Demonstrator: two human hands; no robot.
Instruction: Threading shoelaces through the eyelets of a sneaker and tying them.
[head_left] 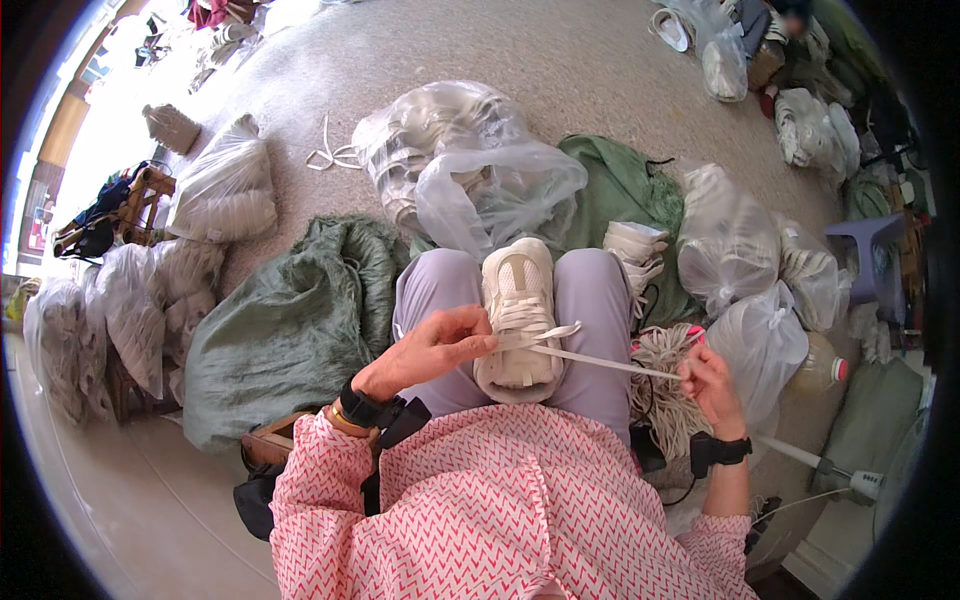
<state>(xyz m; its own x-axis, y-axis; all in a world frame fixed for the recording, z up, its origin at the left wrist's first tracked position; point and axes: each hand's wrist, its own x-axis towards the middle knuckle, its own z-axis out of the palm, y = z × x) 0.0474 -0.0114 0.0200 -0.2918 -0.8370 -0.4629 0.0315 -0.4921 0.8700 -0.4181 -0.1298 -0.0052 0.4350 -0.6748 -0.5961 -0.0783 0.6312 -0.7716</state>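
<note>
The shoe (519, 315), long axis up the frame's centre, is adjoined by the left hand (437, 347); its lace (610, 363) is pinched there and, farther right, by the right hand (712, 386).

The person sits with both knees (435, 295) up front, side by side and a bit apart. The left arm (340, 425) comes from the lower left and bends in toward the middle. The left hand (425, 350) is over the left leg, its back facing up, with the thumb and pointer finger pinched together and pointing right. The right hand (712, 388) is out to the side, past the right leg. Its fingers (702, 362) are curled in, and their tips pinch tight, facing left. The right wrist (722, 428) is below that hand, and the right arm (728, 490) goes almost straight up to it. The two hands are well apart.
</note>
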